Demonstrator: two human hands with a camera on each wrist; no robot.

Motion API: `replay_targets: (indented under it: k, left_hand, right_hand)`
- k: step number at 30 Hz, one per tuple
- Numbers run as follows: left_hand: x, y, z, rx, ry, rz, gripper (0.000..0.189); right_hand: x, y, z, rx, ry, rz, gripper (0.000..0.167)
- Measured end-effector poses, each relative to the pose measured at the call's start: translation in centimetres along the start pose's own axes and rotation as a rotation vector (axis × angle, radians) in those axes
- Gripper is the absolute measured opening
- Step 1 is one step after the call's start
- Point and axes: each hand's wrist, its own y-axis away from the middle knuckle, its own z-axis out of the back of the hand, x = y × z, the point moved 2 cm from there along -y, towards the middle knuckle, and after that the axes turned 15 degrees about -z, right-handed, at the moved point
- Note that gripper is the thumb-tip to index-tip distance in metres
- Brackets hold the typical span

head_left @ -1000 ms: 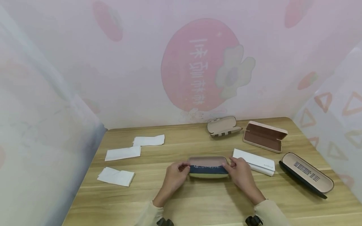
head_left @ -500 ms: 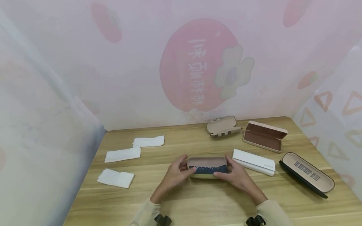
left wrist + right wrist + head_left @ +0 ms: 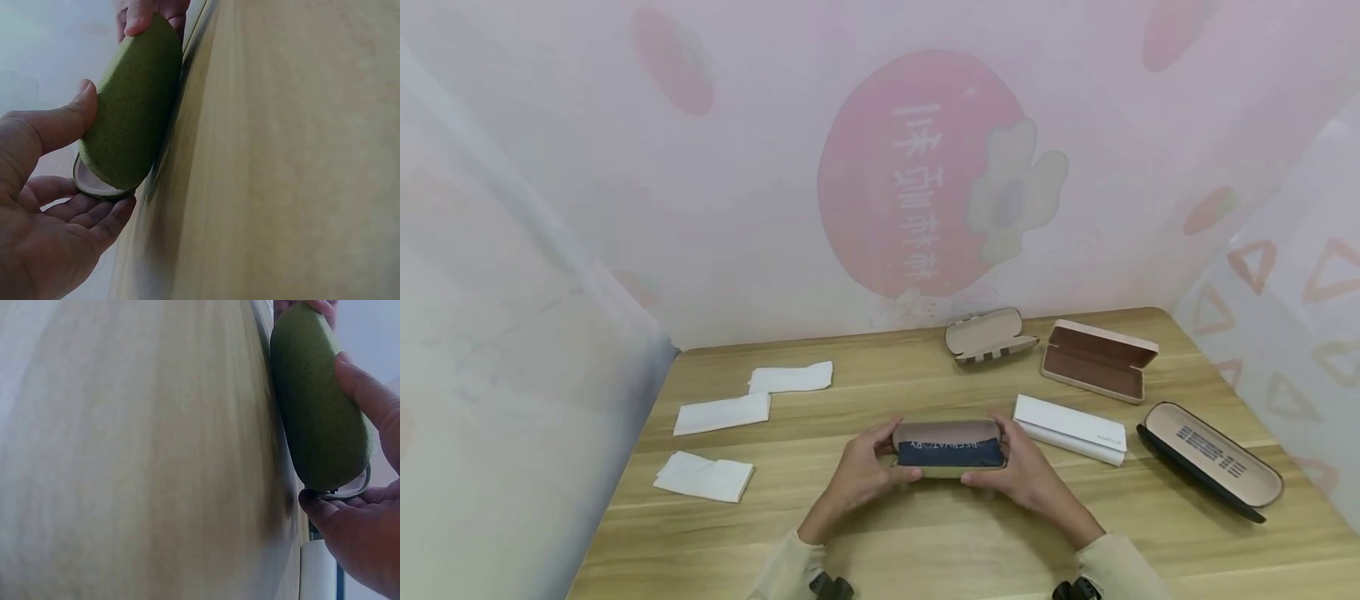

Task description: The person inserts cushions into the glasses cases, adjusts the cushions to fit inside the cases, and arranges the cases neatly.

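A green glasses case stands partly open in front of me, its lid lining pinkish. Inside it lies a dark blue cloth with light lettering. My left hand holds the case's left end, thumb on the green front and fingers behind the lid. At the other end my right hand grips it the same way. In the left wrist view the green case shows a gap between its halves at the near end. The right wrist view shows the case low over the wooden table, thumb on its green side.
Folded white cloths lie on the left of the table. A white case sits beside my right hand. Behind it are an open striped case and an open brown-lined case. An open black case lies at the right.
Both thumbs have moved from the blue cloth down to the case's green front, and the fingers have gone round behind its ends. The other things stay put.
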Motion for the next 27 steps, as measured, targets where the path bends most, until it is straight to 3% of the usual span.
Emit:
replay_targets:
  k: [5,10,15,21,23,27]
  left_hand:
    - [-0.2,0.2,0.1,-0.033,-0.032,0.005,0.087]
    - [-0.5,0.3,0.1,-0.048,-0.070,-0.033,0.083]
    - [-0.7,0.4,0.1,-0.048,-0.133,-0.059,0.080]
    - [-0.6,0.6,0.1,-0.033,-0.174,-0.044,0.081]
    - [-0.6,0.7,0.0,-0.039,-0.179,-0.047,0.079]
    - [-0.8,0.9,-0.1,-0.076,-0.218,-0.105,0.055]
  right_hand:
    - [0.1,0.2,0.1,-0.032,0.045,0.017,0.112]
    - [0.1,0.4,0.0,-0.083,0.105,0.040,0.110]
    - [0.0,0.5,-0.1,-0.111,0.137,0.053,0.105]
    - [0.1,0.9,-0.2,-0.139,0.173,0.089,0.100]
    - [0.2,1.1,-0.3,-0.165,0.183,0.122,0.094]
    - [0.4,1.3,-0.4,-0.232,0.226,0.211,0.071]
